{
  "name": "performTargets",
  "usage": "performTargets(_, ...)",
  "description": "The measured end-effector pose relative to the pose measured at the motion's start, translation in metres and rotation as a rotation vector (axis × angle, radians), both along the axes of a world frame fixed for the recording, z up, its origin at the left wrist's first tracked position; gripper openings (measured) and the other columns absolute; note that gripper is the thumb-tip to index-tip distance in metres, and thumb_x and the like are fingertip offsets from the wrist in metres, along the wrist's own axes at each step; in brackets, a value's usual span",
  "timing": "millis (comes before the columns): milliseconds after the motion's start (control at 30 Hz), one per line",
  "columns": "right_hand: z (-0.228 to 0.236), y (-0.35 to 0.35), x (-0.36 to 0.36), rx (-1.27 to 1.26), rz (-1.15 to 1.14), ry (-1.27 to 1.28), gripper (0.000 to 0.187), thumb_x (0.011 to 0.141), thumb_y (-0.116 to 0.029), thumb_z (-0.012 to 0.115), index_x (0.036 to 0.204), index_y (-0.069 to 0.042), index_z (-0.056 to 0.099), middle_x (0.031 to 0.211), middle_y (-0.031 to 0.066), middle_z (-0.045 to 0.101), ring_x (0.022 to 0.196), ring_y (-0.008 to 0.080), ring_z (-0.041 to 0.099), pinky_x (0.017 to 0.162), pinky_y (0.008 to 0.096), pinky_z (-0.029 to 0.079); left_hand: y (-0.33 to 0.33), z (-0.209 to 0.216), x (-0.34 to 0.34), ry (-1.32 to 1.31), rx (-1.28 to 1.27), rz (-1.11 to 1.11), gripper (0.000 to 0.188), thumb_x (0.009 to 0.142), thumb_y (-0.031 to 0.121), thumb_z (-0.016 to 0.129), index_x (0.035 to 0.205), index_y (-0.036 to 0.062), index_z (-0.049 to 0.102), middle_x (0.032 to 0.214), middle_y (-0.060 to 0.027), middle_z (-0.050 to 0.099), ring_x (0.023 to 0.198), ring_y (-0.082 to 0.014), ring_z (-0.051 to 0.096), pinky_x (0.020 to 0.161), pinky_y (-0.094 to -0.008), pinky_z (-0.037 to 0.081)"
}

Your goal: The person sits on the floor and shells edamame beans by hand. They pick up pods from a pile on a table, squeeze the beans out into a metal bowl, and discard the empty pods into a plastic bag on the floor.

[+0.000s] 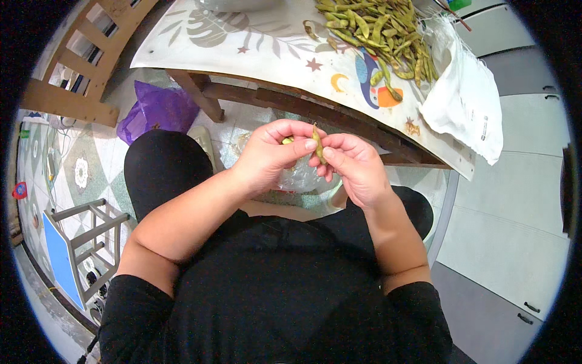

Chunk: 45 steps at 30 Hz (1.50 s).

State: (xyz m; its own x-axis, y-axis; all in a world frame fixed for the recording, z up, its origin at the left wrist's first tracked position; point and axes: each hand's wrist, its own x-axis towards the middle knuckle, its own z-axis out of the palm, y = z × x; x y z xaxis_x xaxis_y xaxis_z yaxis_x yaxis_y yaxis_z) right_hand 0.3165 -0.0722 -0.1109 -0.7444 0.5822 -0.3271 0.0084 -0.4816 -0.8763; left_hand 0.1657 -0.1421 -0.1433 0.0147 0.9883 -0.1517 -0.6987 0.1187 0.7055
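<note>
In front of my lap, my left hand [270,148] and my right hand [357,167] meet around one yellow-green bean pod [319,145]. Both thumbs press on the pod, which points upward between the fingertips. A small green bean [288,140] shows inside the curled fingers of my left hand. Beneath the hands, partly hidden by them, is a clear plastic bag or lined container [300,180]. On the table, a heap of similar pods [391,33] lies at the far right, a few loose pods trailing toward the near edge.
A white sack [464,91] hangs over the right end of the table, whose printed cloth [273,60] covers the top. A purple bag [157,109] sits on the tiled floor, left of the table leg. A blue-topped stool [63,261] lies on the left; pale cabinets [503,212] line the right.
</note>
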Motion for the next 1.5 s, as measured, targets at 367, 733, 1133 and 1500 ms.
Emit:
performTargets(367,-0.006,0.006,0.006,0.051,0.126,-0.11,0.008,0.079,-0.009,0.053,0.081,-0.001,0.054,0.072,0.0089,0.058,0.06,0.0113,0.053,0.054,0.0209,0.043,-0.001,-0.004,0.012,0.076,0.029,0.095,0.007,0.075,0.003,0.058,0.079,0.007,0.054,0.082,-0.0033,0.057,0.072,-0.0109,0.053,0.062,-0.0228,0.043)
performTargets(733,-0.023,-0.004,-0.003,-0.248,0.046,0.067,0.012,0.082,-0.015,0.049,0.083,-0.004,0.053,0.07,0.0077,0.056,0.056,0.0117,0.051,0.051,0.0211,0.041,-0.003,-0.008,0.011,0.092,0.083,0.181,0.001,0.079,0.003,0.052,0.079,0.0016,0.052,0.071,-0.0067,0.056,0.06,-0.0118,0.054,0.058,-0.0232,0.044)
performTargets(1133,-0.029,-0.001,-0.007,0.072,0.046,0.013,0.013,0.082,-0.016,0.05,0.077,-0.005,0.053,0.066,0.0026,0.055,0.056,0.0068,0.048,0.052,0.0184,0.039,-0.001,-0.012,0.007,-0.334,-0.261,0.014,0.008,0.078,0.014,0.05,0.073,0.0085,0.049,0.063,-0.0007,0.046,0.049,-0.0079,0.039,0.041,-0.0195,0.026)
performTargets(1500,-0.035,-0.013,-0.015,0.406,-0.032,-0.073,0.01,0.081,-0.008,0.049,0.075,0.0,0.052,0.072,0.0047,0.058,0.066,0.0107,0.055,0.059,0.0223,0.045,0.003,-0.016,0.01,-0.539,-0.436,0.005,0.009,0.073,0.018,0.049,0.072,0.0089,0.05,0.063,0.0008,0.044,0.054,-0.0092,0.038,0.044,-0.0199,0.028)
